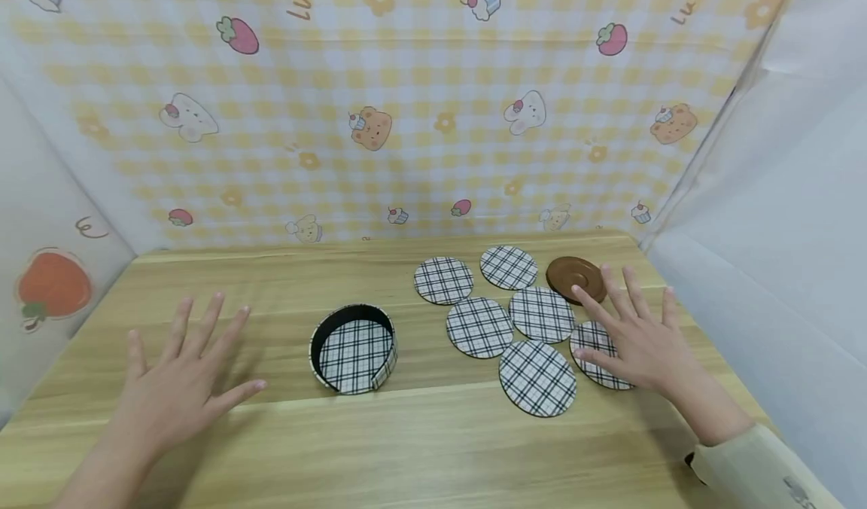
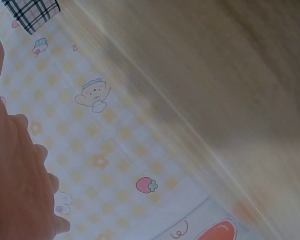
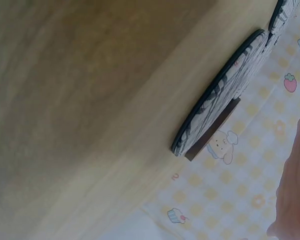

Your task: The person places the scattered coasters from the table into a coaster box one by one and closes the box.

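Several round plaid coasters (image 1: 537,379) lie flat on the right half of the table, with a brown round dish (image 1: 576,278) behind them. A round plaid holder (image 1: 355,352) with a black inside stands left of the coasters, a gap in its front wall. My left hand (image 1: 177,396), fingers spread, is left of the holder and holds nothing. Over the rightmost coaster (image 1: 596,352) and the dish's edge is my right hand (image 1: 646,347), also spread and empty; it partly hides both. The left wrist view shows my left hand (image 2: 22,175) at its edge.
The wooden table (image 1: 379,449) meets a yellow checked cloth (image 1: 420,140) at the back. White panels stand at the left (image 1: 41,193) and right (image 1: 779,215) sides.
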Demonstrator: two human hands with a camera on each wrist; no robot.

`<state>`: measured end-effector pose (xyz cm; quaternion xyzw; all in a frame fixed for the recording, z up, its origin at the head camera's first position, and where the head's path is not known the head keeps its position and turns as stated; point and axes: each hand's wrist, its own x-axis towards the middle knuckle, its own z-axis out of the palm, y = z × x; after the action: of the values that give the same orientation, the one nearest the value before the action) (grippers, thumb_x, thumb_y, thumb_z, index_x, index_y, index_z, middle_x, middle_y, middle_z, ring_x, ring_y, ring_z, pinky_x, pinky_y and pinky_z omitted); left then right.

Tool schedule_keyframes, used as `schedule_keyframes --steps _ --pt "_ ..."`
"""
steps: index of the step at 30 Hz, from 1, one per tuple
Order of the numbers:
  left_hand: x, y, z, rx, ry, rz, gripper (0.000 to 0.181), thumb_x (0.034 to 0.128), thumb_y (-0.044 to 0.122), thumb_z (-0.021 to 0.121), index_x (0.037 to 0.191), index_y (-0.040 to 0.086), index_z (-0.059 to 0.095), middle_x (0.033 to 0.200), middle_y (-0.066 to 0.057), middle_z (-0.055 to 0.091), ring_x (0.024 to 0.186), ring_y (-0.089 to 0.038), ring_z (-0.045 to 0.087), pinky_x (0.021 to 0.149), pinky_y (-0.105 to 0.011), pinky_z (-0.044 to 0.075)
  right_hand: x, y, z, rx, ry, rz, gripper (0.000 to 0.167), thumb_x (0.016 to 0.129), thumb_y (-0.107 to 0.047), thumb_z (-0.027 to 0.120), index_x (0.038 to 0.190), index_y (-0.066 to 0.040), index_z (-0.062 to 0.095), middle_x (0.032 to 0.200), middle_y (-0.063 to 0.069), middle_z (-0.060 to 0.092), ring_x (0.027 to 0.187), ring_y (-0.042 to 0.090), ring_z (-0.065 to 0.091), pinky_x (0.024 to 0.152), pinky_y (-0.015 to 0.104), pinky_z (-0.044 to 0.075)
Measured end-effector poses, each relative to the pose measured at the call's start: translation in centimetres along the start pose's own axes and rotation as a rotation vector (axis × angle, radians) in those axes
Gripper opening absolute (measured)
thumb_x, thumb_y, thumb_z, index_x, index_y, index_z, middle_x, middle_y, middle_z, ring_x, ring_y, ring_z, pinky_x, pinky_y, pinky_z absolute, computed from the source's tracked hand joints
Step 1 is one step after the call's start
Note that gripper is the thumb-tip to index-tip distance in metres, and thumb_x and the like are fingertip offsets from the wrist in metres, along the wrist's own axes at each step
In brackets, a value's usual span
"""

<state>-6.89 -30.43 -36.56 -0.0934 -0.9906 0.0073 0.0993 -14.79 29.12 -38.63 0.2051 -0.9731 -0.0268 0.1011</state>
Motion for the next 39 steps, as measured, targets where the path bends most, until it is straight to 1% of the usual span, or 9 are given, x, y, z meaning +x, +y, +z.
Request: schedule_keyframes --steps 9,14,19,22,26,29,32,35,39 --pt "-0.2 0.0 -0.1 0.004 -0.017 -0.007 0.099 0.0873 0.069 0.057 0.160 0.033 0.002 0.167 0.002 -0.016 0.151 -0.027 -0.026 0.103 -0.066 -0.032 0.3 -0.6 -0.1 0.013 -0.038 -0.006 0.097 0.085 -0.069 0.060 0.160 -0.035 0.010 0.168 0.010 -0.012 0.152 0.032 -0.023 0.105 0.085 -0.001" --pt "-0.2 0.0 -0.1 0.003 -0.012 -0.003 0.099 0.0873 0.069 0.057 0.160 0.033 0.001 0.167 0.002 -0.014 0.151 -0.027 -0.025 0.104 -0.065 -0.032 0.2 -1.0 -0.1 -0.003 -0.025 -0.024 0.097 0.084 -0.070 0.060 0.160 -0.035 0.010 0.168 0.009 -0.013 0.152 0.033 -0.021 0.104 0.085 0.004" --pt "-0.5 0.2 -0.2 0.005 -0.014 -0.001 0.100 0.0865 0.070 0.057 0.160 0.034 0.000 0.167 0.002 -0.014 0.152 -0.027 -0.024 0.104 -0.067 -0.030 0.0 -1.4 0.0 0.001 -0.033 -0.043 0.097 0.084 -0.070 0.060 0.160 -0.033 0.011 0.167 0.008 -0.016 0.152 0.032 -0.022 0.106 0.084 0.002" --pt "-0.6 0.2 -0.3 0.006 -0.008 -0.001 0.101 0.0859 0.070 0.058 0.160 0.034 0.000 0.168 0.002 -0.013 0.152 -0.027 -0.023 0.105 -0.067 -0.030 0.0 -1.8 0.2 0.020 -0.039 -0.059 0.096 0.085 -0.070 0.059 0.160 -0.030 0.015 0.168 0.007 -0.012 0.153 0.030 -0.021 0.108 0.083 0.004" --pt "-0.5 0.5 -0.2 0.000 -0.006 0.007 0.101 0.0855 0.071 0.058 0.160 0.034 0.001 0.168 0.002 -0.012 0.153 -0.025 -0.022 0.105 -0.068 -0.028 0.0 -2.4 0.2 0.039 -0.043 -0.090 0.094 0.085 -0.071 0.058 0.159 -0.027 0.019 0.169 0.009 0.000 0.154 0.030 -0.017 0.110 0.080 0.009" --pt "-0.3 0.9 0.0 -0.013 -0.002 0.021 0.102 0.0851 0.071 0.058 0.160 0.033 0.002 0.168 0.002 -0.011 0.153 -0.025 -0.020 0.107 -0.070 -0.026 0.0 -2.9 0.4 0.047 -0.036 -0.111 0.093 0.085 -0.070 0.058 0.159 -0.028 0.021 0.169 0.009 0.004 0.155 0.031 -0.013 0.111 0.079 0.011" --pt "0.1 1.5 0.2 -0.035 0.004 0.037 0.102 0.0846 0.069 0.060 0.161 0.033 0.003 0.169 0.003 -0.009 0.154 -0.023 -0.019 0.109 -0.070 -0.023 0.0 -3.3 0.4 0.053 -0.024 -0.132 0.093 0.084 -0.070 0.060 0.159 -0.027 0.023 0.169 0.006 0.001 0.155 0.032 -0.011 0.111 0.078 0.014" --pt "0.4 2.0 0.2 -0.065 -0.004 0.056 0.102 0.0848 0.068 0.062 0.161 0.032 0.004 0.169 0.002 -0.007 0.154 -0.023 -0.018 0.111 -0.071 -0.020 0.0 -3.6 0.4 0.058 -0.025 -0.154 0.094 0.084 -0.070 0.061 0.158 -0.026 0.025 0.169 0.005 0.002 0.155 0.031 -0.011 0.109 0.078 0.016" --pt "0.7 2.7 0.3 -0.100 -0.024 0.082 0.102 0.0856 0.066 0.062 0.161 0.031 0.003 0.169 0.001 -0.006 0.154 -0.024 -0.017 0.111 -0.073 -0.016 0.2 -4.1 0.5 0.066 -0.043 -0.179 0.092 0.083 -0.071 0.061 0.157 -0.025 0.030 0.168 0.007 0.012 0.156 0.031 -0.008 0.107 0.079 0.021"
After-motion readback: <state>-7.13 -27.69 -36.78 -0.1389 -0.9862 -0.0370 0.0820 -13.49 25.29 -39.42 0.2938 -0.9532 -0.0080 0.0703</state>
